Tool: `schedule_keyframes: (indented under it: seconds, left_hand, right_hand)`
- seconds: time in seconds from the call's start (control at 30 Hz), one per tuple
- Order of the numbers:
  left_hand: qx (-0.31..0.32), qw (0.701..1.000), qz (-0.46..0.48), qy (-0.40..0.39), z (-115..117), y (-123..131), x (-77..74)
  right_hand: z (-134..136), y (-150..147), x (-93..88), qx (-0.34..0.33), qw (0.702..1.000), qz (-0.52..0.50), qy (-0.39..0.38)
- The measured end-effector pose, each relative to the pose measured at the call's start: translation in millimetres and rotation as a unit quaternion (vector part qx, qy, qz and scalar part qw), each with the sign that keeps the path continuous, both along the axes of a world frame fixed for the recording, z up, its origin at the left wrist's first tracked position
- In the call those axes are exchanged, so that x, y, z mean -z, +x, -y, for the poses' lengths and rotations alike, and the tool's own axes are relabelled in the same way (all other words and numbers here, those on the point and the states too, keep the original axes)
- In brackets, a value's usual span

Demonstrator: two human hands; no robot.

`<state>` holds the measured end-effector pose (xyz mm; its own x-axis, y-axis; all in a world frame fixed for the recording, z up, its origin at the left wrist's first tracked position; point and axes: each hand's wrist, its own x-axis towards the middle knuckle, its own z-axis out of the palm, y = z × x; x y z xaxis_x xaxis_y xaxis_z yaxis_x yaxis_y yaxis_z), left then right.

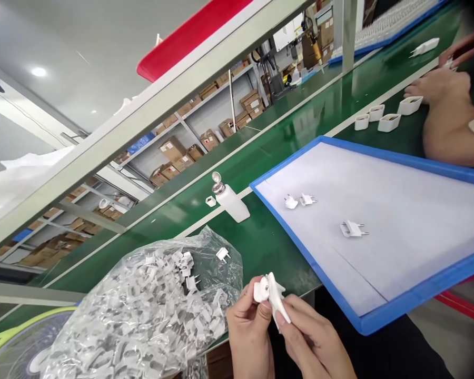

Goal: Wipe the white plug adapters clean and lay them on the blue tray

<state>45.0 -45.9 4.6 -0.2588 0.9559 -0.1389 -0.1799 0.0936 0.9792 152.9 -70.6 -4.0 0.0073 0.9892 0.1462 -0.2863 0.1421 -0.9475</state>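
Note:
At the table's front edge, my left hand point(250, 329) pinches a small white plastic plug part point(261, 290) with a round metal spot on its face. My right hand point(314, 334) is closed on a thin, bent white piece point(276, 296), pressed against the plug part. Whether that piece is cloth or plastic I cannot tell. To the left lies a clear plastic bag point(142, 310) full of white plastic parts, with a white two-pin plug point(223, 255) near its opening. Several white plugs, among them a two-pin plug point(353, 229), lie on the blue-rimmed white tray point(411, 210) at right.
A white pump bottle point(233, 202) stands behind the bag, beside a small white cap point(210, 201). Several white housings point(389, 122) sit beyond the tray, near a co-worker's hands point(438, 84). A metal frame bar point(142, 116) crosses above the green table point(260, 247).

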Motion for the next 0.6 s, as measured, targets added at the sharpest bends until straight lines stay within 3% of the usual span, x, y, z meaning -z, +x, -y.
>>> schedule_keyframes:
  seconds: [0.17, 0.33, 0.5, 0.6]
  left_hand:
    - [0.047, 0.998, 0.004, 0.028, 5, 3, -15.0]
    - [0.069, 0.993, 0.091, -0.042, 10, 10, -15.5]
    - [0.034, 0.986, 0.143, -0.075, 12, 18, -10.4]
    - [-0.009, 0.985, 0.144, -0.094, 11, 23, -10.8]
  right_hand:
    - [-8, 9, -4.4, -0.01, 0.999, -0.04, -0.026]
    - [-13, 18, -10.3, -0.03, 0.999, 0.009, -0.012]
    - [-4, 20, -7.4, 0.014, 0.998, 0.059, -0.024]
    - [5, 13, -1.2, -0.005, 0.996, 0.084, 0.013]
